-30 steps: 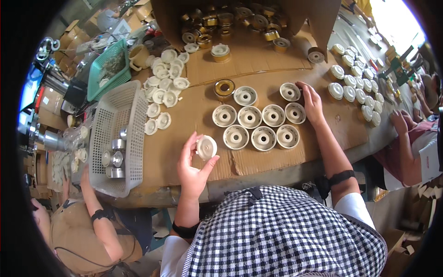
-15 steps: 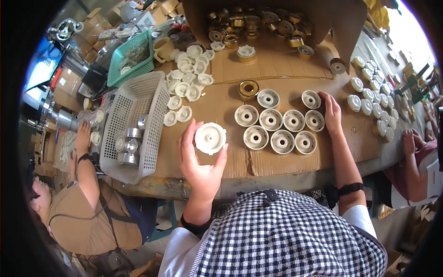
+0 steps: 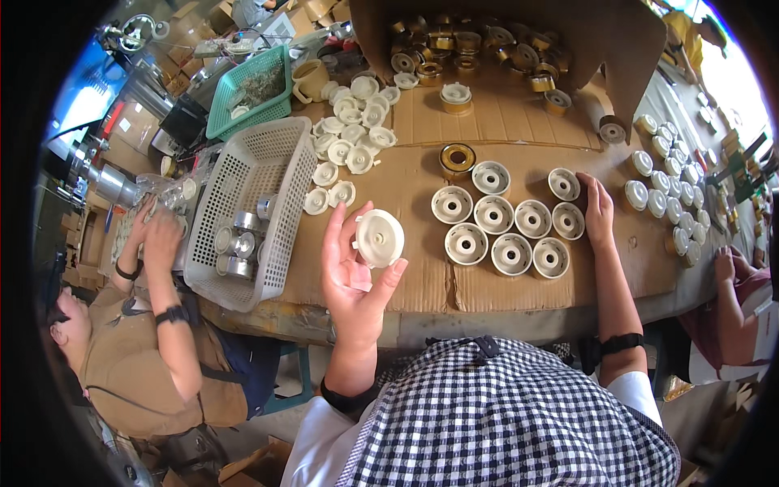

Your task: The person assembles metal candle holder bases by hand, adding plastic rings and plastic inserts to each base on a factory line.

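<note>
My left hand (image 3: 353, 272) is raised above the table's near edge. Its fingers and thumb hold a round white plastic cap (image 3: 380, 238) by the rim, tilted so the face with a small central stub shows. My right hand (image 3: 598, 209) lies on the cardboard with its fingers stretched out, close beside a round white-faced part (image 3: 563, 185); whether they touch it I cannot tell. Several similar parts with dark centre holes (image 3: 511, 253) stand in loose rows between my hands. A gold ring-shaped part (image 3: 457, 160) stands behind them.
Loose white caps (image 3: 350, 134) are piled at back left, beside a grey perforated basket (image 3: 297, 203) holding silver parts and a green basket (image 3: 276, 105). A cardboard box (image 3: 625, 49) at the back contains gold parts. White-topped parts (image 3: 657, 178) stand at right. People work on both sides.
My left hand has turned the white cap so it leans sideways. The whole view has shifted slightly. At left, the co-worker's two hands have come together.
</note>
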`<action>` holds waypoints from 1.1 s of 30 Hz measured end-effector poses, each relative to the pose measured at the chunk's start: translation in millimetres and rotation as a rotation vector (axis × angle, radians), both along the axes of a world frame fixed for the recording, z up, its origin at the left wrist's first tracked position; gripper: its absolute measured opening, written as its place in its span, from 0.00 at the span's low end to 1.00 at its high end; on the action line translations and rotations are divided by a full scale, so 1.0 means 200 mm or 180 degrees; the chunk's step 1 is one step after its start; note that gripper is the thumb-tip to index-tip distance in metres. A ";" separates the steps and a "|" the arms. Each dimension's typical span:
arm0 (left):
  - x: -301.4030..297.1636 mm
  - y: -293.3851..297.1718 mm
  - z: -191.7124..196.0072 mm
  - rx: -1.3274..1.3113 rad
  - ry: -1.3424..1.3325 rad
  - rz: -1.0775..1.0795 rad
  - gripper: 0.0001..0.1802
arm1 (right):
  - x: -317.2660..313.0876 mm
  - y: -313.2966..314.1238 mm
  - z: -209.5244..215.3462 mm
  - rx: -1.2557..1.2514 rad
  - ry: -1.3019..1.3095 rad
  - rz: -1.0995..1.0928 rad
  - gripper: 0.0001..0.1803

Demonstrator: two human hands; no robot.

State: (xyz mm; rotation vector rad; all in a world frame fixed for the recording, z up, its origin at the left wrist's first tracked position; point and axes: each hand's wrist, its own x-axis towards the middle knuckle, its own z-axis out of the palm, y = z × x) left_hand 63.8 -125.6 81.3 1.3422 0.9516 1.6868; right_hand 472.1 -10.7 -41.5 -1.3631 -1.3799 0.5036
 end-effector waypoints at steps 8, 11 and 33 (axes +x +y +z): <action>-0.02 -0.01 -0.03 -0.0400 -0.0645 -0.0594 0.40 | 0.00 0.00 -0.01 0.0044 0.0050 0.0017 0.23; -0.04 0.00 -0.03 -0.1069 -0.2508 -0.1326 0.32 | 0.00 0.00 -0.01 0.0054 -0.0004 0.0042 0.22; -0.33 0.27 -0.49 -0.2214 0.0727 0.0321 0.18 | 0.04 -0.01 0.10 0.0119 -0.1006 0.0535 0.15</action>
